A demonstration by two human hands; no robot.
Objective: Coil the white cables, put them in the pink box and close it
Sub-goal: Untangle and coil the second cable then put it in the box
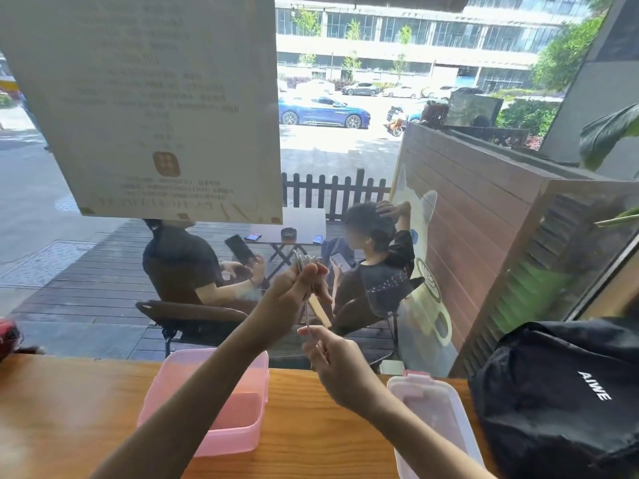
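Note:
My left hand [294,292] is raised above the table and pinches a coiled bundle of white cable [302,261], whose loops stick up past the fingers. A loose strand hangs down from the bundle to my right hand [332,361], which pinches its lower end just below. The open pink box [238,433] stands on the wooden table under my left forearm; I cannot make out anything inside it. Its translucent lid [432,420] lies flat to the right of the box, under my right forearm.
A black bag [567,399] with white lettering fills the table's right end. A window stands right behind the table [69,409], with a paper notice [155,98] stuck on it; two people sit outside. A red object [8,335] shows at the left edge.

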